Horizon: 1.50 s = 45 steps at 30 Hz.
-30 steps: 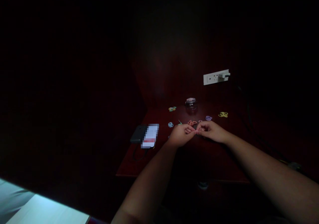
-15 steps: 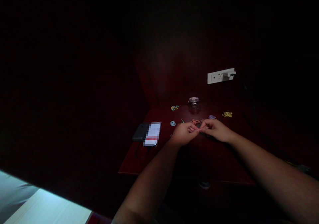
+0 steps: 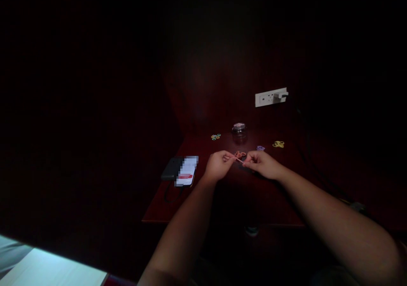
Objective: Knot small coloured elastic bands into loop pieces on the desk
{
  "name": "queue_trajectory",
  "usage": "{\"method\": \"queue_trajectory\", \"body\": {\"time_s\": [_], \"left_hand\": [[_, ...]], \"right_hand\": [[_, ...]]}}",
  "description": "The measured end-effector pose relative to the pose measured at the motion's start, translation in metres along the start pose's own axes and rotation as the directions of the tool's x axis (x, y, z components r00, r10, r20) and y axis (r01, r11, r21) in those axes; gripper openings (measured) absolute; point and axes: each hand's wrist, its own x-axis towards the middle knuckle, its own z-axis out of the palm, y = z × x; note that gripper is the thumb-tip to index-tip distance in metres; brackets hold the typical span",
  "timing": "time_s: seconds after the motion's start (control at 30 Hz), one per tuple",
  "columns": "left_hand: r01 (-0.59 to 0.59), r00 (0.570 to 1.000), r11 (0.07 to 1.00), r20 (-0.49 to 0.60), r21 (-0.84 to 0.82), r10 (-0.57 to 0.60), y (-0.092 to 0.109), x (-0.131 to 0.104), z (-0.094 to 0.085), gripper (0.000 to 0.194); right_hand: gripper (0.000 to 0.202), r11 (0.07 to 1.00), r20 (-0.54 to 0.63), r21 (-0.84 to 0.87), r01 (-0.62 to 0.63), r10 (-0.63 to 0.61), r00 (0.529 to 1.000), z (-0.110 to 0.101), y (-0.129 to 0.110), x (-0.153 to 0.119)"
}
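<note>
Between my two hands a thin pink elastic hair band (image 3: 239,160) is pulled into a short, taut line. My left hand (image 3: 218,166) pinches one end, with the fingers closed. The other end is in the pinch of my right hand (image 3: 264,165). Just behind the fingertips lies a small heap of orange hair bands (image 3: 241,154), partly covered by the hands. Purple bands (image 3: 260,148) rest beyond my right hand, with yellow bands (image 3: 278,144) farther right. Toward the back left is a cluster of mixed-colour bands (image 3: 216,137).
A clear lidded jar (image 3: 239,134) stands at the back of the dark red table (image 3: 165,212). On the left lie a lit phone (image 3: 187,171) and a black box-like device (image 3: 171,168) with a cable. A wall socket (image 3: 270,97) holds a white plug.
My hands have moved apart from fingertips meeting, and the pink band now shows stretched between them. The whole view has shifted, so things appear slightly farther left.
</note>
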Motion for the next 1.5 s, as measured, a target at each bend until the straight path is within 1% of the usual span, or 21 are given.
{"method": "queue_trajectory", "body": {"time_s": [0.17, 0.23, 0.33, 0.43, 0.5, 0.6, 0.63, 0.67, 0.77, 0.83, 0.9, 1.03, 1.1, 1.3, 1.5], "left_hand": [[-0.054, 0.989, 0.997, 0.132, -0.055, 0.061, -0.002, -0.003, 0.005, 0.019], [-0.063, 0.991, 0.998, 0.113, -0.027, 0.066, -0.004, -0.002, 0.004, 0.019], [-0.059, 0.998, 0.998, 0.034, 0.025, 0.058, -0.006, 0.002, -0.001, 0.019], [-0.052, 0.998, 0.998, 0.020, 0.028, 0.052, -0.006, 0.002, -0.005, 0.021], [-0.052, 0.996, 0.998, 0.067, 0.018, 0.051, -0.006, 0.001, -0.004, 0.022], [-0.057, 0.983, 0.998, 0.177, 0.000, 0.056, -0.006, -0.002, -0.001, 0.022], [-0.057, 0.981, 0.998, 0.188, 0.005, 0.055, -0.006, -0.002, -0.002, 0.022], [-0.056, 0.984, 0.998, 0.173, 0.018, 0.052, -0.006, -0.002, -0.002, 0.021], [-0.046, 0.997, 0.996, 0.064, 0.070, 0.042, -0.006, 0.000, -0.008, 0.020], [-0.046, 0.999, 0.995, 0.029, 0.084, 0.043, -0.006, 0.001, -0.010, 0.020], [-0.053, 0.998, 0.996, 0.036, 0.076, 0.050, -0.006, 0.000, -0.010, 0.020], [-0.079, 0.987, 0.997, 0.142, 0.025, 0.075, -0.005, -0.002, -0.003, 0.020], [-0.079, 0.983, 0.997, 0.168, 0.019, 0.075, -0.005, -0.003, -0.001, 0.020], [-0.067, 0.989, 0.997, 0.134, 0.041, 0.060, -0.004, -0.003, -0.003, 0.021], [-0.068, 0.987, 0.997, 0.144, 0.021, 0.065, -0.004, -0.002, -0.002, 0.019]], "right_hand": [[0.032, 0.999, -0.022, -0.032, 0.019, -0.020, 1.000, -0.001, 0.002, 0.001], [0.032, 1.000, -0.018, -0.021, 0.013, -0.013, 1.000, 0.000, 0.002, 0.001], [0.031, 1.000, 0.001, 0.010, 0.008, -0.008, 1.000, 0.002, 0.000, 0.001], [0.030, 1.000, 0.016, 0.018, 0.009, -0.009, 1.000, 0.003, -0.001, 0.001], [0.030, 1.000, 0.025, -0.004, 0.017, -0.017, 1.000, 0.003, 0.000, 0.001], [0.030, 0.998, 0.044, -0.052, 0.025, -0.023, 0.999, 0.001, 0.004, 0.001], [0.030, 0.998, 0.049, -0.057, 0.023, -0.021, 0.999, 0.001, 0.005, 0.001], [0.030, 0.998, 0.049, -0.054, 0.021, -0.018, 0.999, 0.001, 0.006, 0.001], [0.029, 0.999, 0.050, -0.030, 0.025, -0.024, 0.998, 0.002, 0.006, 0.002], [0.029, 0.999, 0.055, -0.024, 0.031, -0.030, 0.998, 0.003, 0.005, 0.002], [0.028, 0.999, 0.055, -0.022, 0.032, -0.031, 0.998, 0.003, 0.005, 0.003], [0.028, 0.998, 0.037, -0.037, 0.050, -0.049, 0.998, 0.002, 0.006, 0.003], [0.027, 0.996, 0.028, -0.051, 0.075, -0.073, 0.997, 0.001, 0.008, 0.004], [0.022, 0.994, 0.050, -0.048, 0.094, -0.091, 0.995, 0.000, 0.008, 0.005], [0.025, 0.995, 0.001, 0.038, 0.092, -0.092, 0.996, 0.002, 0.007, 0.004]]}}
